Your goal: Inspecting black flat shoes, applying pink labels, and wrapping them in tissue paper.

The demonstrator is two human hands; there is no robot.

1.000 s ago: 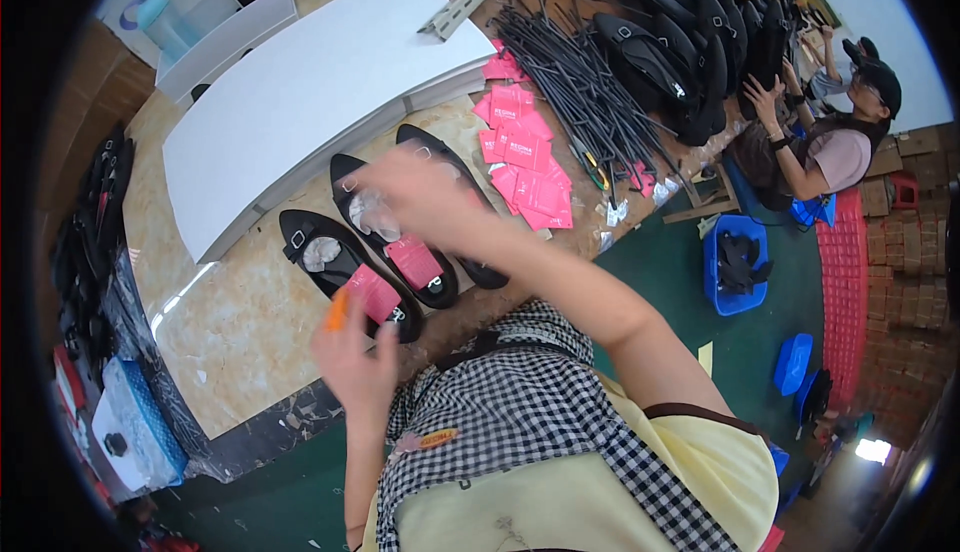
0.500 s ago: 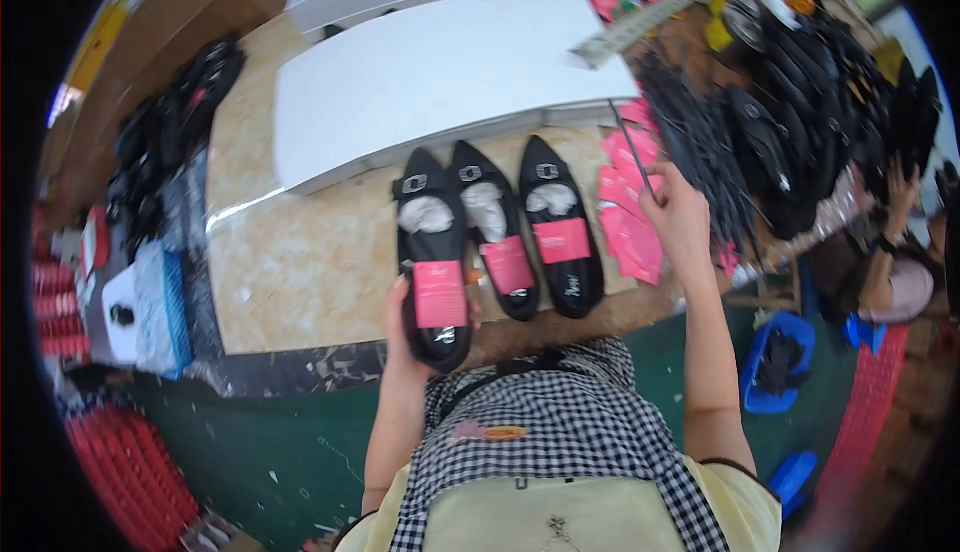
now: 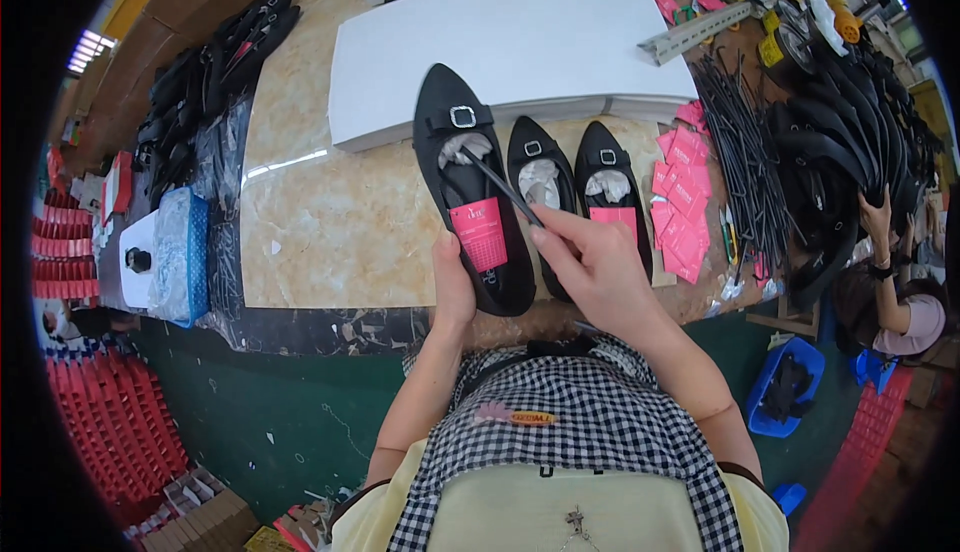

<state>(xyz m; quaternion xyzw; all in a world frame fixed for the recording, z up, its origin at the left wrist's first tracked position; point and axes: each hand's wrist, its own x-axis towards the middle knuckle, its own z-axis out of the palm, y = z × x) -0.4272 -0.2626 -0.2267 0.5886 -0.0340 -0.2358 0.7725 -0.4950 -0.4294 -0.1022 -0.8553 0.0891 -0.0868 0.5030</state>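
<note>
In my left hand [image 3: 454,282], closed round its heel end, is a black pointed flat shoe [image 3: 438,102] with a square buckle on its bow. White stuffing [image 3: 455,148] fills its toe opening, and a pink card [image 3: 478,235] lies inside over the insole. A thin black stick [image 3: 496,184] is pinched in my right hand [image 3: 600,260]; it slants into the shoe and its far end meets the stuffing. Two similar shoes, a middle one [image 3: 527,139] and a right one [image 3: 598,142], lie on the table, partly hidden by my right hand.
A large white stack of sheets [image 3: 500,42] lies across the table [image 3: 300,242]. To the right are pink cards [image 3: 685,202], a heap of black sticks [image 3: 740,142], a metal angle bar [image 3: 700,32] and piled black shoes [image 3: 830,152]. Another person's hand [image 3: 876,220] touches that pile.
My right hand has brought the stick from over the pink cards leftward into the shoe. My left hand has raised the shoe off the table's front edge, farther from my body.
</note>
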